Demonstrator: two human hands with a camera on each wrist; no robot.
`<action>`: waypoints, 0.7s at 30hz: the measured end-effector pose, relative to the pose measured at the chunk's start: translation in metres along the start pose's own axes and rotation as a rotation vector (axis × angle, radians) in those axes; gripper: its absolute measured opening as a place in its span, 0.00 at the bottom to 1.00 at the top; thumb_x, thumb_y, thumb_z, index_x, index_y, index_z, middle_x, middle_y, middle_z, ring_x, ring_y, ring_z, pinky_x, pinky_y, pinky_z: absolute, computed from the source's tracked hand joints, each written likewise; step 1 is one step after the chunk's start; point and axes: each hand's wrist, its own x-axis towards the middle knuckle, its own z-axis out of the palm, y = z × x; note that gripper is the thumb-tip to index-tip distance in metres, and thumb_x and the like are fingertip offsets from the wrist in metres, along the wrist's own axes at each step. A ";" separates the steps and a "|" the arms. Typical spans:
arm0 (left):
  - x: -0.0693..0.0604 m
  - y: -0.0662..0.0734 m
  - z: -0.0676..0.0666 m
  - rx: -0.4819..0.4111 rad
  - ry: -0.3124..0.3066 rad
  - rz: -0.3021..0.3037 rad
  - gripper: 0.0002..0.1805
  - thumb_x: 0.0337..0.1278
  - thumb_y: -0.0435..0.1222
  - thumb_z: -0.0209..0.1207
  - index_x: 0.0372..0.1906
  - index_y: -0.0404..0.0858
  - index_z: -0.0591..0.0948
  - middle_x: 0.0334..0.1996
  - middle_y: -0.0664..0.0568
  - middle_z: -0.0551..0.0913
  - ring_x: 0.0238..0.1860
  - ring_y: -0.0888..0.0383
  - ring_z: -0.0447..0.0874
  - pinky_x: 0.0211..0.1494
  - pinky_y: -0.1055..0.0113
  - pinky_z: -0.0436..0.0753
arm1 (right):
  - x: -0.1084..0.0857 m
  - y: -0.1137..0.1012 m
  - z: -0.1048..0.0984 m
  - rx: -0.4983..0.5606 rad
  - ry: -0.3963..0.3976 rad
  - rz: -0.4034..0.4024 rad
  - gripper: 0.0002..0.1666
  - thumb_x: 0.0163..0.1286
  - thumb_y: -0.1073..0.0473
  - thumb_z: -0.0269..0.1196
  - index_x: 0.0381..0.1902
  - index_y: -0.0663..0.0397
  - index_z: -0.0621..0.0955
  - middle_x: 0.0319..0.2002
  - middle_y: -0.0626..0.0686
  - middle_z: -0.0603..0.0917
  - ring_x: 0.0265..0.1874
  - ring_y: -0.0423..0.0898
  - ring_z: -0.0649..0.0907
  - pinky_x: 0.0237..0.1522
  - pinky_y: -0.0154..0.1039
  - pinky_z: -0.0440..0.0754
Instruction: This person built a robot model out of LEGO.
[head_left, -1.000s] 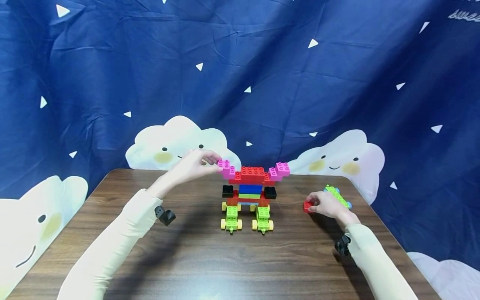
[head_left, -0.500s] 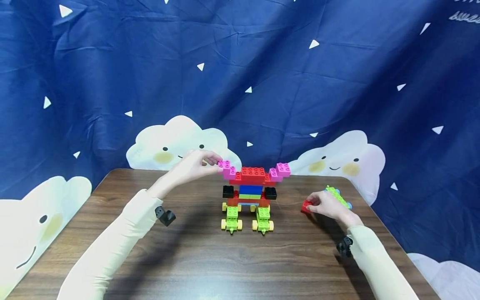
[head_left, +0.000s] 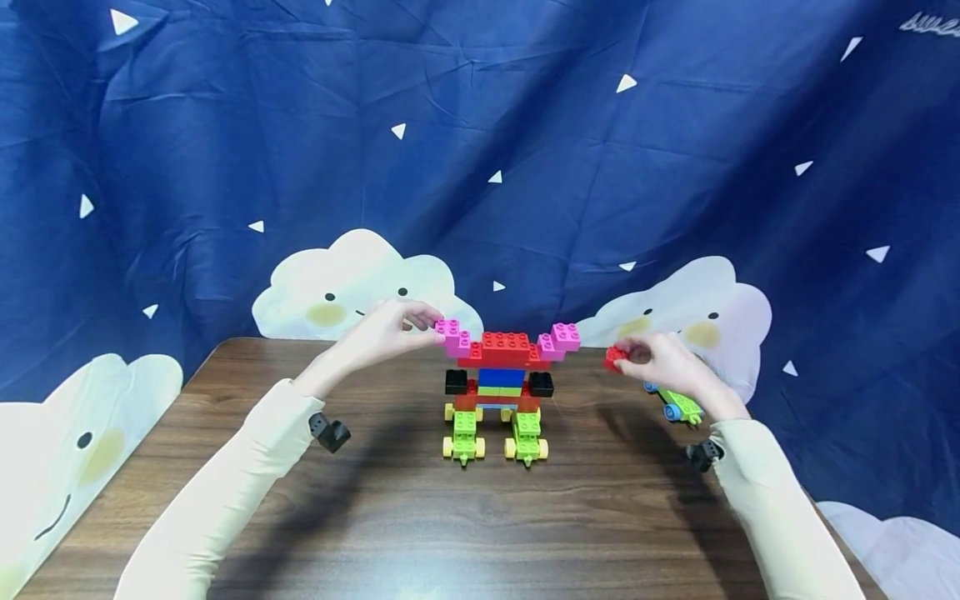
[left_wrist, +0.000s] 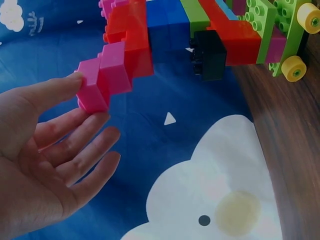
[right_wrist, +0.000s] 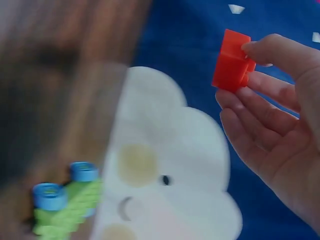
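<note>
A figure of toy building bricks (head_left: 504, 357) stands upright on the table, with a red top, blue and green middle and two green wheeled bases (head_left: 464, 442). My left hand (head_left: 390, 329) pinches the outer pink brick (left_wrist: 92, 86) at the end of the figure's left arm between thumb and fingers. To the right of the figure, my right hand (head_left: 663, 360) holds a small red brick (right_wrist: 233, 61) up off the table, pinched between thumb and fingertips. Black bricks (head_left: 541, 385) jut from both sides of the figure.
A green wheeled base (head_left: 684, 407) with blue wheels lies on the table's right side, partly hidden behind my right hand and wrist. The brown wooden table (head_left: 450, 525) ends at the back against a blue cloth (head_left: 480, 125) with clouds.
My right hand has lifted the red brick off the table, to about the height of the figure's top. More of the blue-wheeled base's near end shows. My left hand stays put.
</note>
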 end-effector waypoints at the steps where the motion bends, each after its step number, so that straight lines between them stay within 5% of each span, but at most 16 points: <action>1: 0.000 0.000 0.000 0.004 0.000 0.000 0.20 0.58 0.44 0.67 0.53 0.40 0.84 0.48 0.48 0.88 0.49 0.52 0.85 0.57 0.53 0.83 | 0.002 -0.005 -0.006 0.005 0.016 -0.011 0.14 0.61 0.61 0.69 0.44 0.62 0.84 0.36 0.56 0.89 0.35 0.48 0.87 0.41 0.44 0.86; 5: 0.000 0.000 0.000 0.014 0.000 0.000 0.20 0.58 0.45 0.67 0.53 0.40 0.85 0.48 0.48 0.88 0.49 0.52 0.86 0.57 0.54 0.84 | 0.011 -0.026 -0.026 0.010 0.055 -0.047 0.15 0.63 0.62 0.67 0.47 0.63 0.84 0.39 0.60 0.89 0.40 0.54 0.87 0.48 0.55 0.84; 15: 0.000 -0.001 -0.001 0.009 0.005 0.013 0.20 0.58 0.45 0.67 0.53 0.40 0.84 0.48 0.48 0.88 0.49 0.51 0.86 0.56 0.54 0.84 | 0.037 -0.071 -0.051 -0.046 0.141 -0.175 0.14 0.61 0.63 0.69 0.45 0.61 0.84 0.37 0.57 0.87 0.37 0.51 0.85 0.45 0.52 0.86; 21: -0.001 0.000 -0.001 0.013 0.008 0.017 0.20 0.58 0.44 0.67 0.53 0.39 0.84 0.48 0.47 0.88 0.48 0.51 0.86 0.56 0.53 0.84 | 0.047 -0.094 -0.060 -0.060 0.111 -0.202 0.14 0.62 0.60 0.69 0.46 0.59 0.85 0.38 0.55 0.87 0.38 0.50 0.83 0.45 0.51 0.84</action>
